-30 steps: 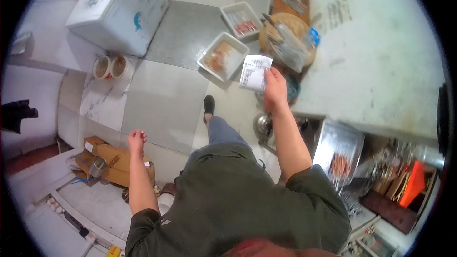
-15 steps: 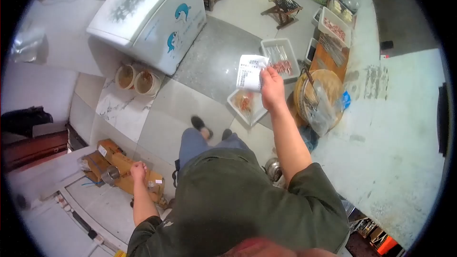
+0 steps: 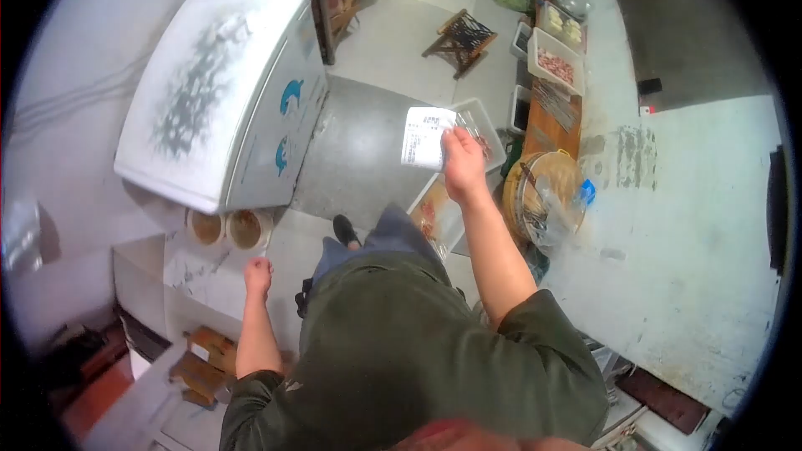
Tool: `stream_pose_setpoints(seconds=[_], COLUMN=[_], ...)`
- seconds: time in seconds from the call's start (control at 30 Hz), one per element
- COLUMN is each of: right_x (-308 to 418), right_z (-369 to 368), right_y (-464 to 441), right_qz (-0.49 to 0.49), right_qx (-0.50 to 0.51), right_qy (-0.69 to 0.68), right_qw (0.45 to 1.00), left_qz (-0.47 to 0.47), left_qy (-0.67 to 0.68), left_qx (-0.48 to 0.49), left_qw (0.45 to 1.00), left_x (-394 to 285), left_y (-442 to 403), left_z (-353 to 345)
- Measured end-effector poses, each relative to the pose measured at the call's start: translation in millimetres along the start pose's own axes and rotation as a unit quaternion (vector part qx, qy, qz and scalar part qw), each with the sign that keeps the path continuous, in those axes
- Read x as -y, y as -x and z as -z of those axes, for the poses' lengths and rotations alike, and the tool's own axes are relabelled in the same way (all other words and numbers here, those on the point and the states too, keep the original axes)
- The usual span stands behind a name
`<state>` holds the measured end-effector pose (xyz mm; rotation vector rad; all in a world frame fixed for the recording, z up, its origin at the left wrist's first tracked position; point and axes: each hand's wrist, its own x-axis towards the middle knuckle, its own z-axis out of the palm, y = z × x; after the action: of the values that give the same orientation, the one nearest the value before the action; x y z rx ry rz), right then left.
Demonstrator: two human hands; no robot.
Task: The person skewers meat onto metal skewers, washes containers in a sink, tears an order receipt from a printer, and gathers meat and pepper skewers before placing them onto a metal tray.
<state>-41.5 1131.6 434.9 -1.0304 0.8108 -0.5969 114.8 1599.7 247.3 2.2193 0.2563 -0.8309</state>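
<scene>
Out in front of my body, my right hand pinches a white printed slip of paper by its right edge. Behind the slip, a white tray of skewers is partly covered by the paper and hand. Below it, another white tray holding reddish food is partly hidden by my right forearm. My left hand hangs low on the left with its fingers curled in, nothing visible in it, just below two buckets.
A white chest freezer stands at the left. Ahead is a folding stool. Along the right run a pale counter, a round wooden board with a plastic bag, and a tray of cut meat. Cardboard lies lower left.
The view has moved forward along the floor, and the freezer looks larger and closer. The slip stays in my right hand. The cardboard has slid lower, and my legs have changed position.
</scene>
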Motion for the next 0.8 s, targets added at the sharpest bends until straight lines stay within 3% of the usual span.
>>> stream_pose_setpoints(seconds=[0.13,0.4,0.63,0.8], right_x=[14.6,44.5,88.7,122.9], right_z=[-4.5,22.6,51.9,51.8], right_y=[-45.1,-192.1,-348.0,-441.1], right_qz=[-0.003,0.003,0.017,0.001], right_qx=[-0.045,-0.113,-0.094,-0.135], right_qy=[-0.03,-0.116,-0.11,-0.062], right_qw=[0.999,0.987,0.989,0.989], left_qz=[-0.144,-0.204,-0.247,-0.293], left_qy=[-0.056,-0.043,-0.086,-0.081], left_qx=[0.041,0.092,0.1,0.105], left_qw=[0.987,0.974,0.96,0.947], left_x=[-115.8,-336.7,-501.4,-613.0], left_y=[-60.6,-123.8,-193.1,-223.0], left_z=[-31.7,-122.3,-184.4,-227.7])
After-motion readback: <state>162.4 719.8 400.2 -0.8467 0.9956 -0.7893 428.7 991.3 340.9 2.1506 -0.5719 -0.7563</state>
